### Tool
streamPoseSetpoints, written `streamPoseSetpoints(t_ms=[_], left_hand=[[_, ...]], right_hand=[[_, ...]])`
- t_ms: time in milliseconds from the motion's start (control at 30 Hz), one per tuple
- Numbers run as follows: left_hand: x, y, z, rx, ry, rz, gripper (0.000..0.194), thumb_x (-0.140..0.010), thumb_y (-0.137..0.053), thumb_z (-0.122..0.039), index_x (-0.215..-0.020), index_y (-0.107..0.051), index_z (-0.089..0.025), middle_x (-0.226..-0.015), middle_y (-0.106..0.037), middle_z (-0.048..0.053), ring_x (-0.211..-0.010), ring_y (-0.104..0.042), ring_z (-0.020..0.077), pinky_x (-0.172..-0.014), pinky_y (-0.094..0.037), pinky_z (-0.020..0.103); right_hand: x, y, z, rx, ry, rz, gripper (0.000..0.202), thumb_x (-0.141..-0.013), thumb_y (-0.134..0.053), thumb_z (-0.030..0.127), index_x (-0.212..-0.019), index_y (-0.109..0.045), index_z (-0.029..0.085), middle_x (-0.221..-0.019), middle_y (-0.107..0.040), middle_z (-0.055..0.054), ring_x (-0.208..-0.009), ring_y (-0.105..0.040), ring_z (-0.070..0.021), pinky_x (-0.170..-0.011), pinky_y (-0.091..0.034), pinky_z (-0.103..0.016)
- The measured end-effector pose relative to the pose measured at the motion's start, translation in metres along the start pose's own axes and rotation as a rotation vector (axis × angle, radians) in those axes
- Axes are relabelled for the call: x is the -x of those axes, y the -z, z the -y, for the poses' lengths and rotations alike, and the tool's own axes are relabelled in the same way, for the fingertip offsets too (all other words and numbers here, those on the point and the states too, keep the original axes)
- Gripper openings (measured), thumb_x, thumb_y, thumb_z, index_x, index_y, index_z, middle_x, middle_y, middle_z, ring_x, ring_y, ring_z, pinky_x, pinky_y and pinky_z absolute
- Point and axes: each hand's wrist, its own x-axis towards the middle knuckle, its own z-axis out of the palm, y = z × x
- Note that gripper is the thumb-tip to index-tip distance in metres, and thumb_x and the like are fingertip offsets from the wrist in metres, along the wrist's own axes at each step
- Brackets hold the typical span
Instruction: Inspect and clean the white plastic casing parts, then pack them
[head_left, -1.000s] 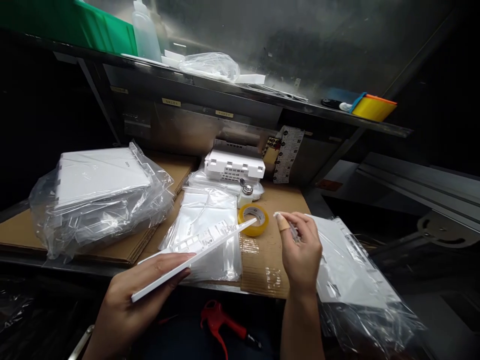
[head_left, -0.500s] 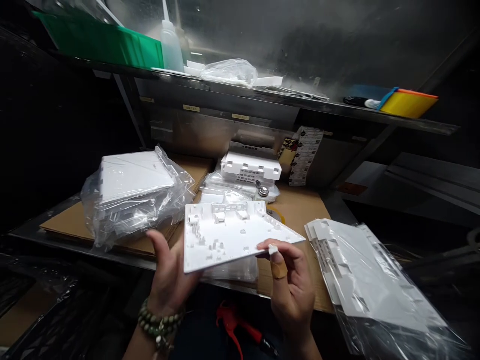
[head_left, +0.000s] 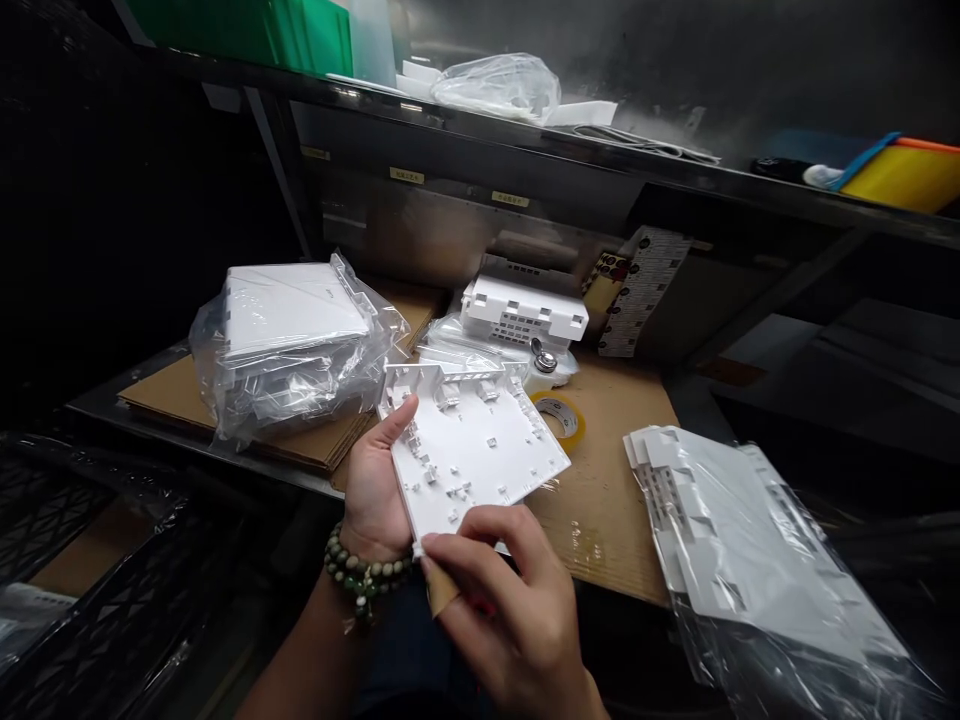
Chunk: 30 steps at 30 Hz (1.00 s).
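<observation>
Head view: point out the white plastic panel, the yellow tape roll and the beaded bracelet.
White plastic panel (head_left: 470,445), head view: middle of its upward face.
Yellow tape roll (head_left: 576,426), head view: right side of its ring.
Beaded bracelet (head_left: 367,570), head view: beads midway along its visible curve.

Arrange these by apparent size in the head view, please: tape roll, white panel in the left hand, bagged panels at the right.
1. Bagged panels at the right
2. White panel in the left hand
3. Tape roll, partly hidden by the panel

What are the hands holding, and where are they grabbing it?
A white plastic panel: the left hand holds its left edge, and the right hand pinches at its near corner.
</observation>
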Motion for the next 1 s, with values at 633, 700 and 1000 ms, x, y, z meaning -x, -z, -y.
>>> streamPoseSetpoints(t_ms=[633,700,1000], left_hand=[[0.005,0.044,-0.043,-0.261,-0.088,0.156,0.054,-0.099,-0.043,-0.052,-0.142,-0.058,-0.024,-0.142,-0.066,0.005,-0.144,-0.043,0.0379,-0.117,-0.032,0.063],[0.008,0.052,-0.052,-0.261,-0.122,0.191,0.053,-0.098,-0.042,-0.054,-0.143,-0.057,-0.031,-0.142,-0.066,0.001,-0.146,-0.041,0.0354,-0.118,-0.032,0.062],[0.017,0.069,-0.056,-0.220,-0.109,0.170,0.053,-0.094,-0.049,-0.061,-0.146,-0.047,-0.054,-0.136,-0.067,-0.015,-0.146,-0.041,0.0314,-0.118,-0.038,0.060]], right_hand=[[0.021,0.049,-0.057,0.221,-0.272,-0.269,0.018,-0.092,-0.071,0.014,-0.104,-0.078,0.026,-0.101,-0.064,-0.005,-0.091,-0.066,-0.0179,-0.079,-0.057,-0.031],[0.022,0.060,-0.066,0.272,-0.290,-0.353,0.019,-0.093,-0.070,0.015,-0.106,-0.078,0.027,-0.103,-0.064,-0.004,-0.095,-0.065,-0.0186,-0.083,-0.057,-0.032],[0.017,0.057,-0.078,0.271,-0.258,-0.233,0.019,-0.096,-0.067,0.016,-0.107,-0.078,0.027,-0.102,-0.067,-0.005,-0.097,-0.066,-0.0194,-0.084,-0.058,-0.034]])
